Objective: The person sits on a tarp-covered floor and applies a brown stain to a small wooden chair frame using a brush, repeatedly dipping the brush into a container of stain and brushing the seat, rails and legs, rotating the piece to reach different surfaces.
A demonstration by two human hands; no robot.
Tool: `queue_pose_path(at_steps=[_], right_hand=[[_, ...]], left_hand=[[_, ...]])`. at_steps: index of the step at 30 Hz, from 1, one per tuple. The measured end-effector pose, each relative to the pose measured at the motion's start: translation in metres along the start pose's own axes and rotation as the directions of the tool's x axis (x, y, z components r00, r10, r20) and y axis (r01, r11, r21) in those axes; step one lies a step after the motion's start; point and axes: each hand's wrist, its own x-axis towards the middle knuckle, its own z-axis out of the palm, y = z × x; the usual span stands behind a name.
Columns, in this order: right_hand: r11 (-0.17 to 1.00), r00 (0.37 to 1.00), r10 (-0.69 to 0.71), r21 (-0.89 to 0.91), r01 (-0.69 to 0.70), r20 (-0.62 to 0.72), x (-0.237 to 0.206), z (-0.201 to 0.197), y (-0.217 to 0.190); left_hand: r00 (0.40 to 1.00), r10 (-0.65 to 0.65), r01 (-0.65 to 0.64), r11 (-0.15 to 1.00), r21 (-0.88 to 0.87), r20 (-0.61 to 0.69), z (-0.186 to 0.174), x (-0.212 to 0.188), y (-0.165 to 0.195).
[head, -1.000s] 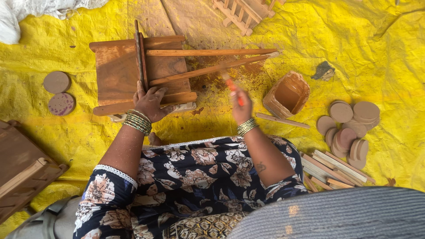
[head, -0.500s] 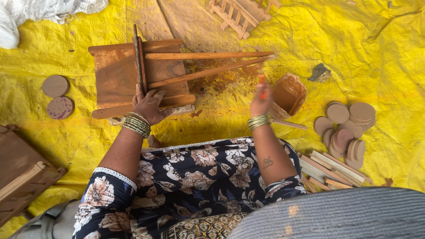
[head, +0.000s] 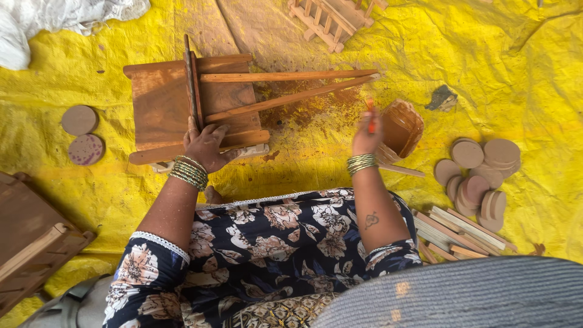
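Observation:
A brown stained wooden stool (head: pixel 182 100) lies on its side on the yellow sheet, its long legs pointing right. My left hand (head: pixel 205 146) grips the stool's near edge and steadies it. My right hand (head: pixel 366 135) holds an orange-handled brush (head: pixel 370 115), raised upright beside a small brown container (head: pixel 401 127) of stain. Bangles circle both wrists. The brush tip is partly hidden by my fingers.
Round wooden discs (head: pixel 480 173) lie piled at the right, with wooden strips (head: pixel 458 228) nearer me. Two discs (head: pixel 82 133) sit at the left, a brown wooden piece (head: pixel 30 237) at lower left, an unpainted slatted frame (head: pixel 331 18) at the top. Stain marks the sheet (head: pixel 303 118).
My right hand has moved right with the brush, away from the stool's legs and over to the brown container. My left hand has stayed on the stool.

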Motion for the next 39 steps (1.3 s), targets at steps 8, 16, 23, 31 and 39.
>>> queue_pose_path(at_steps=[8,16,23,31,39], right_hand=[[0.995,0.906,-0.072,-0.036,0.096,0.417,-0.054,0.029,0.007],[0.992,0.717,-0.129,0.083,0.099,0.685,-0.069,0.026,-0.003],[0.999,0.998,0.042,0.008,-0.043,0.047,-0.012,0.004,-0.008],[0.817,0.892,-0.328,-0.380,0.434,0.311,-0.039,0.018,-0.010],[0.589,0.810,-0.438,-0.556,0.586,0.390,-0.035,0.000,-0.036]], left_hand=[[1.000,-0.002,0.002,1.000,-0.002,-0.011,0.001,-0.001,-0.001],[1.000,0.014,-0.013,1.000,0.022,-0.023,0.004,0.002,-0.004],[1.000,-0.005,0.005,1.000,0.005,-0.004,0.003,0.001,-0.004],[1.000,0.005,-0.005,1.000,0.018,-0.002,0.001,0.000,-0.003],[1.000,0.011,-0.011,1.000,-0.004,-0.003,0.002,0.001,-0.003]])
